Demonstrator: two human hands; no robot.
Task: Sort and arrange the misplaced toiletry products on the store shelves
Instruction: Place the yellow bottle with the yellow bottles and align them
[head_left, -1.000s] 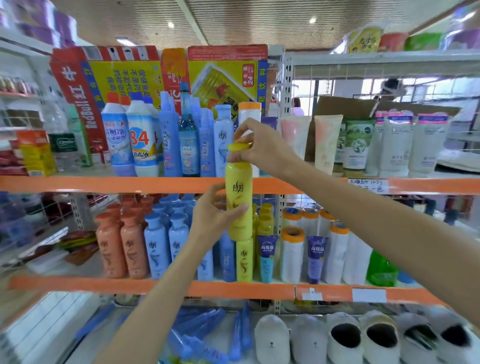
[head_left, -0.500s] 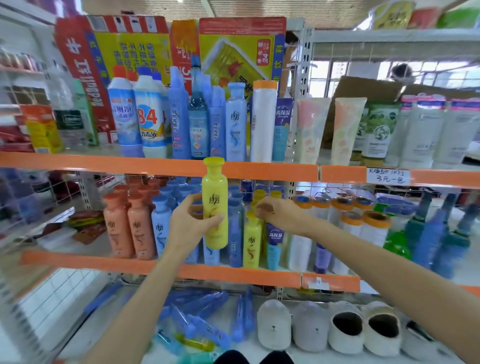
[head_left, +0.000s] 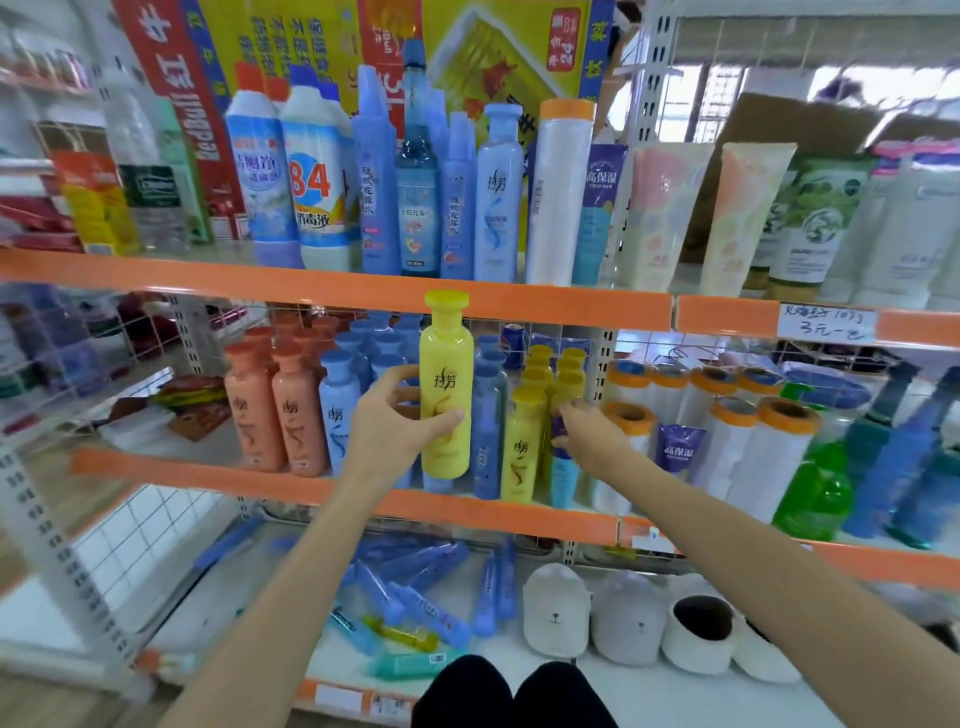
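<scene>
My left hand (head_left: 392, 423) grips a tall yellow shampoo bottle (head_left: 447, 384) upright in front of the middle shelf (head_left: 208, 478), its cap level with the upper shelf's orange edge (head_left: 311, 291). Just to its right, a row of matching yellow bottles (head_left: 522, 447) stands on the middle shelf. There my right hand (head_left: 589, 436) pinches the top of a purple and blue tube (head_left: 563, 470) that stands beside those yellow bottles.
Peach bottles (head_left: 280, 410) and pale blue bottles (head_left: 337, 410) fill the middle shelf's left side. White rolls with orange ends (head_left: 727, 441) and a green bottle (head_left: 813, 493) stand to the right. Blue tubes (head_left: 415, 582) and plush slippers (head_left: 556, 608) lie on the bottom shelf.
My right hand let go of the yellow bottle's cap and dropped to the tube on the middle shelf. My left hand lowered the yellow bottle and now holds it alone.
</scene>
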